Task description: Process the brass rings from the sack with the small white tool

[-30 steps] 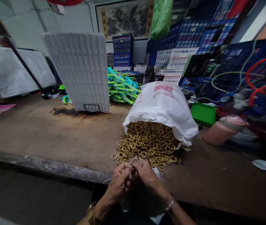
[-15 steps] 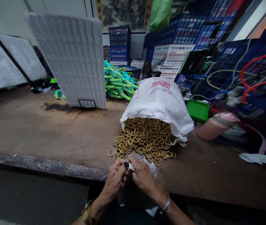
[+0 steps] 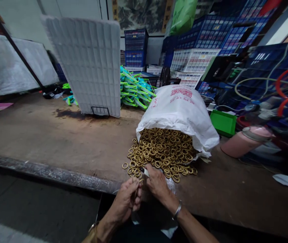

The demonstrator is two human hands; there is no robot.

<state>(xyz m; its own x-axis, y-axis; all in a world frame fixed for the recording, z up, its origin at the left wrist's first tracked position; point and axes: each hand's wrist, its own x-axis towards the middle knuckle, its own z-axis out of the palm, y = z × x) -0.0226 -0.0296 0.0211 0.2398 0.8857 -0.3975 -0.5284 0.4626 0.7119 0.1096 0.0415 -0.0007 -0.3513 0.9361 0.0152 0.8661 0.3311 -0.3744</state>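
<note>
My left hand [image 3: 127, 197] is pinched around a brass-coloured ring [image 3: 141, 180], whose edge shows past the fingertips. Just right of it, my right hand [image 3: 158, 184] grips a small tool with a white body and dark tip [image 3: 146, 172]; its exact kind is unclear. That tip is close to the front of a heap of brass-coloured rings [image 3: 159, 152]. The heap spills from the mouth of a white woven sack [image 3: 176, 108] with red print, lying on its side on the brown table [image 3: 32, 135].
A white quilted panel [image 3: 88, 64] stands upright at the back left, beside a green and turquoise pile [image 3: 135, 89]. Right of the sack are a green tray [image 3: 223, 122] and a pink bottle [image 3: 245, 141]. Blue crates [image 3: 135, 59] and white crates [image 3: 194, 60] are stacked behind.
My hands have moved apart. The right hand has shifted up towards the ring heap with the tool, while the left has drawn slightly down with a ring. The whole view has shifted a little.
</note>
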